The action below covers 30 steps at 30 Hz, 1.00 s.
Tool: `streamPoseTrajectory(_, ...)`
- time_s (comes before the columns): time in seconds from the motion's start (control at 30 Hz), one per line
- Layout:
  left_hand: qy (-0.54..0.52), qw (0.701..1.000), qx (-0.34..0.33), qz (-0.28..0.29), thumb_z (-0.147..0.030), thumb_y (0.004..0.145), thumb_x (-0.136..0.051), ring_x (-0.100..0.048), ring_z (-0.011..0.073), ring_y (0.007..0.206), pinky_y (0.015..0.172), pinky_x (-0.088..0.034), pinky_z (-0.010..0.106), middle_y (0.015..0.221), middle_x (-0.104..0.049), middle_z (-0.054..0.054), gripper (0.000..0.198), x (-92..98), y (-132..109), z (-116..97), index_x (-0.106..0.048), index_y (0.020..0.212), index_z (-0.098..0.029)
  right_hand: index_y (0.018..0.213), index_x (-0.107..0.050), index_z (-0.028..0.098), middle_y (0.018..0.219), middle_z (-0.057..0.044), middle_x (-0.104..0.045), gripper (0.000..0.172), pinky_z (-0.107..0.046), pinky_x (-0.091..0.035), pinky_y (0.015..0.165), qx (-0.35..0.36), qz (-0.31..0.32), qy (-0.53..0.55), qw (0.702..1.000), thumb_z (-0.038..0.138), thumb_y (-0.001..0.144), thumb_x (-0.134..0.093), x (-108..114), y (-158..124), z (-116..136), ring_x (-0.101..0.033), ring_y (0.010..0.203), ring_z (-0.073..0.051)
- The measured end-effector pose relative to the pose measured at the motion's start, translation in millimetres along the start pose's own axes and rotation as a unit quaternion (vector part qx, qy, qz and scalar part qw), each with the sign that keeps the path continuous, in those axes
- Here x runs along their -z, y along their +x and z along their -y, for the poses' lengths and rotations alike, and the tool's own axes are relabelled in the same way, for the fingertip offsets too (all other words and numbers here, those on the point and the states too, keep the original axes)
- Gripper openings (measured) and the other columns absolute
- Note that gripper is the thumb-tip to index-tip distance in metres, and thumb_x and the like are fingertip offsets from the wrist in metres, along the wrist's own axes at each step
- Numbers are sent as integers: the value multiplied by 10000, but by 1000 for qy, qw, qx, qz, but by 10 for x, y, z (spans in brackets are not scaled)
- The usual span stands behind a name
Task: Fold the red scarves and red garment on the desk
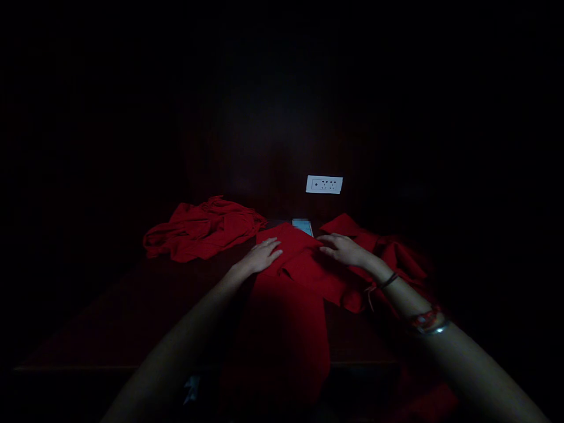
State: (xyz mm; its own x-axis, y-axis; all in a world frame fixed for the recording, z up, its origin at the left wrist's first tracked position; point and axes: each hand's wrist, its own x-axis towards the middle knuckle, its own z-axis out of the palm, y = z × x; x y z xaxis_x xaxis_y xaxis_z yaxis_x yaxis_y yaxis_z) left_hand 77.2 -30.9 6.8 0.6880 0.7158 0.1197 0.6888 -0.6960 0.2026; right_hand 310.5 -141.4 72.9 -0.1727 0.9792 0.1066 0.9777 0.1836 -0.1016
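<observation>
Currently, L hand [263, 255] palm-down on the red cloth [304, 276] at ctr of the tabletop [132, 320]; L grip spread, fingers extended and laid on the fabric, nothing pinched. R hand [346, 249] at the cloth's R upper edge, fingers slightly bent; can't tell if R grip pinches fabric or just rests there. Cloth: upper part folded across, approx. flat w/ creases; lower part runs toward the wearer and hangs over the front edge. Crumpled red heap [205, 228] on L side, rear. More red fabric [399, 255] on R, partly behind R forearm. Pale flat item [302, 227] just beyond the ctr cloth, detail blurred. White outlet plate [325, 184] on wall above. R wrist: dark cord [388, 280], red band [425, 319], shiny bangle [436, 329]. Surroundings v. dark.
</observation>
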Motion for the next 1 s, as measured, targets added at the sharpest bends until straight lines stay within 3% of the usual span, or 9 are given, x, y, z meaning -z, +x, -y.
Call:
streamPoseTrajectory(0.1, 26, 997, -9, 69, -549, 789, -194, -80, 226, 1235, 976, -121, 410, 1366, -110, 47, 619, -177, -2, -129, -171, 1299, -199, 1212, -366, 141, 1179, -130, -449, 585, -293, -357, 826, -88, 49, -2, 995, 363, 694, -525, -210, 177, 15, -443, 1037, -233)
streamPoseTrajectory(0.23, 34, 995, -24, 96, -658, 721, -192, -22, 233, 1238, 977, -88, 418, 1372, -52, 38, 732, -188, -69, -35, -116, 1308, -227, 961, -568, 118, 962, -89, -586, 310, -227, -391, 737, -95, 116, 24, 988, 196, 661, -545, -284, 168, -202, -535, 880, -193)
streamPoseTrajectory(0.3, 30, 994, -37, 103, -699, 679, -216, -6, 234, 1238, 979, -78, 412, 1372, -41, 46, 799, -154, -99, 10, -103, 1310, -221, 924, -573, 121, 905, -67, -600, 258, -213, -410, 675, -101, 108, 96, 984, 203, 687, -510, -230, 90, -314, -547, 814, -164)
streamPoseTrajectory(0.43, 18, 994, -46, 98, -720, 649, -245, 2, 241, 1238, 980, -67, 407, 1371, -34, 57, 847, -124, -142, -14, -98, 1311, -212, 1095, -459, 192, 1000, -44, -557, 467, -209, -432, 558, -135, 168, 274, 937, 352, 665, -545, -123, -65, -371, -543, 761, -138)
streamPoseTrajectory(0.5, 15, 995, -47, 92, -719, 650, -248, 0, 243, 1238, 979, -65, 412, 1371, -36, 58, 844, -123, -158, -45, -100, 1310, -214, 1095, -456, 201, 1011, -43, -549, 535, -219, -443, 582, -143, 215, 298, 919, 331, 600, -607, -87, -102, -344, -542, 780, -146)
streamPoseTrajectory(0.57, 15, 995, -46, 89, -718, 652, -249, -2, 243, 1238, 977, -65, 417, 1371, -42, 57, 839, -122, -172, -64, -104, 1309, -217, 1048, -483, 184, 987, -44, -557, 506, -232, -445, 647, -141, 210, 316, 914, 256, 568, -627, -23, -117, -333, -538, 813, -154)
streamPoseTrajectory(0.77, 10, 994, -66, 87, -716, 652, -256, 9, 247, 1237, 975, -66, 423, 1373, -13, 53, 839, -132, -188, -101, -55, 1311, -237, 1089, -415, 207, 959, -41, -548, 483, -274, -445, 723, -104, 40, 369, 923, 283, 637, -566, 315, -202, -458, -535, 846, -161)
streamPoseTrajectory(0.83, 7, 994, -71, 84, -716, 650, -260, 15, 252, 1236, 973, -69, 429, 1373, 0, 52, 845, -141, -189, -121, -34, 1311, -240, 1149, -361, 222, 1029, -48, -523, 545, -284, -439, 756, -99, 56, 382, 917, 324, 650, -557, 310, -230, -473, -526, 895, -162)
streamPoseTrajectory(1.0, 10, 993, -71, 90, -713, 654, -261, 12, 256, 1235, 974, -66, 431, 1372, -14, 68, 852, -125, -197, -137, -43, 1313, -220, 1219, -303, 205, 1256, -70, -361, 712, -282, -372, 876, -104, 178, 346, 915, 282, 586, -619, 60, -183, -396, -400, 1094, -186)
